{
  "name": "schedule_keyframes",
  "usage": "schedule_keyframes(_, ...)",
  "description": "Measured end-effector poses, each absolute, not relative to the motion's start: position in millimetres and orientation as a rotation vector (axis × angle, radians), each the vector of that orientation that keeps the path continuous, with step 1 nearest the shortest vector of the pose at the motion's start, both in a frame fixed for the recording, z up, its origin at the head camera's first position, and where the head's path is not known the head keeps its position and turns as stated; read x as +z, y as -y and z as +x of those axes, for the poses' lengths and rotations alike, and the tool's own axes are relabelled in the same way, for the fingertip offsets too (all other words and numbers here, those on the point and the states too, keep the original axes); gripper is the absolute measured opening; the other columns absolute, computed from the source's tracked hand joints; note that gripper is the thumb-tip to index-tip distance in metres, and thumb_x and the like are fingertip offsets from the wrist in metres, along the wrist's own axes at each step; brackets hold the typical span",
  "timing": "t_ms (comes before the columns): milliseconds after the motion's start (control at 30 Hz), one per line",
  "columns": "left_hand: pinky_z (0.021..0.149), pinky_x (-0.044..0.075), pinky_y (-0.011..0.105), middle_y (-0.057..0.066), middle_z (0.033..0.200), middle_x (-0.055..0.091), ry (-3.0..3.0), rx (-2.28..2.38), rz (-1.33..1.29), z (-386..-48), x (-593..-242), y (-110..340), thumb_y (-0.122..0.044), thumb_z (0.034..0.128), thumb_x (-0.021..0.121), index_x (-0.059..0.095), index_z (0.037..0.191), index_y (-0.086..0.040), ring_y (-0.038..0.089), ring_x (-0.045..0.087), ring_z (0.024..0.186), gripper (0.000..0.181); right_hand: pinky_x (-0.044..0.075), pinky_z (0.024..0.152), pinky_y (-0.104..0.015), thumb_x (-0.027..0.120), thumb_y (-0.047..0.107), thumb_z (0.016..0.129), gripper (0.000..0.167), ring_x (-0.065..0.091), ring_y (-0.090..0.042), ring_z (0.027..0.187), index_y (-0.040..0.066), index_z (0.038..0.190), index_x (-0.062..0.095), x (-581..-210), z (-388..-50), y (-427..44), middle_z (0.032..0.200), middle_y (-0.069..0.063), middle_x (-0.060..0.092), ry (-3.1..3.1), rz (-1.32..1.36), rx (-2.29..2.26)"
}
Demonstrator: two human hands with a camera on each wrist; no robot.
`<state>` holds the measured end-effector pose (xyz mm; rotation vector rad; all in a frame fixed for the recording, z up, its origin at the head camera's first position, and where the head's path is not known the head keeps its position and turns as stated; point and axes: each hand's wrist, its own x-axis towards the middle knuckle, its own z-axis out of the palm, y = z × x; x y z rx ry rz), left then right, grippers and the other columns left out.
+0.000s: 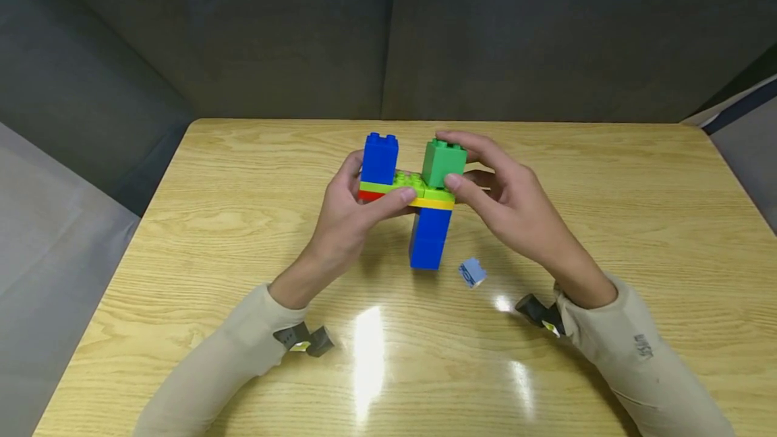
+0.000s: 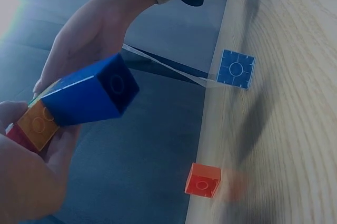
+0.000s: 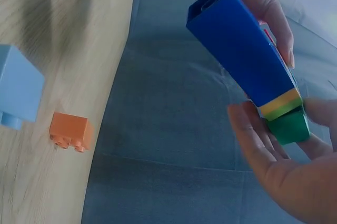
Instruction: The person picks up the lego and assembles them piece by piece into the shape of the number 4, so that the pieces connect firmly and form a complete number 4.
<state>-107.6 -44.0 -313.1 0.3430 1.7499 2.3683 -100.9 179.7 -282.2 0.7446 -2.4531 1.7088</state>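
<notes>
My left hand (image 1: 346, 221) grips a toy brick assembly by its middle, the thumb along the lime green plates (image 1: 405, 187). A red plate (image 1: 371, 195) and a yellow plate (image 1: 434, 204) lie under these. A tall blue brick (image 1: 379, 159) stands on the left end. On the right end sits a green brick (image 1: 442, 164), pinched between the thumb and fingers of my right hand (image 1: 516, 211). From beneath the yellow plate a blue column (image 1: 429, 238) reaches down; its hollow underside (image 2: 117, 84) shows in the left wrist view, above the table.
A light blue printed brick (image 1: 472, 272) lies on the wooden table (image 1: 243, 221), right of the blue column. Both wrist views show an orange brick (image 3: 70, 129) near the table edge; in the head view I cannot see it. Grey cloth (image 1: 273, 32) hangs behind the table.
</notes>
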Motion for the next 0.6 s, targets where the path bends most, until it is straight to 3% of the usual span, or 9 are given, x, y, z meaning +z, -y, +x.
schedule_keyframes(167, 0.09, 0.06, 0.046, 0.025, 0.122, 0.066, -1.769, 2.37, 0.338, -106.7, -311.9, 42.2, 0.004, 0.0944, 0.068, 0.042, 0.14, -0.003, 0.031, 0.073, 0.104, 0.053, 0.062, 0.081, -0.027, 0.063, -0.002, 0.102, 0.056, 0.06, -0.028, 0.111, 0.013, 0.154, 0.049, -279.7, -100.4, -183.0, 0.14, -0.007, 0.054, 2.498, 0.746, 1.729)
schedule_keyframes(400, 0.091, 0.06, 0.045, 0.024, 0.123, 0.065, -1.799, 2.367, 0.345, -106.6, -311.7, 42.9, 0.004, 0.0944, 0.068, 0.042, 0.14, -0.002, 0.031, 0.072, 0.105, 0.053, 0.063, 0.078, -0.035, 0.081, -0.003, 0.088, 0.094, 0.067, -0.033, 0.11, 0.024, 0.161, 0.029, -279.1, -102.2, -184.0, 0.154, -0.005, 0.041, 2.63, 0.827, 1.752)
schedule_keyframes(600, 0.092, 0.059, 0.044, 0.023, 0.125, 0.065, -1.839, 2.347, 0.352, -105.7, -311.4, 43.8, 0.003, 0.0947, 0.068, 0.043, 0.141, -0.001, 0.032, 0.071, 0.107, 0.053, 0.064, 0.074, -0.037, 0.081, -0.002, 0.088, 0.093, 0.07, -0.029, 0.101, 0.023, 0.16, 0.029, -280.3, -102.5, -182.1, 0.143, -0.01, 0.05, 2.628, 0.828, 1.738)
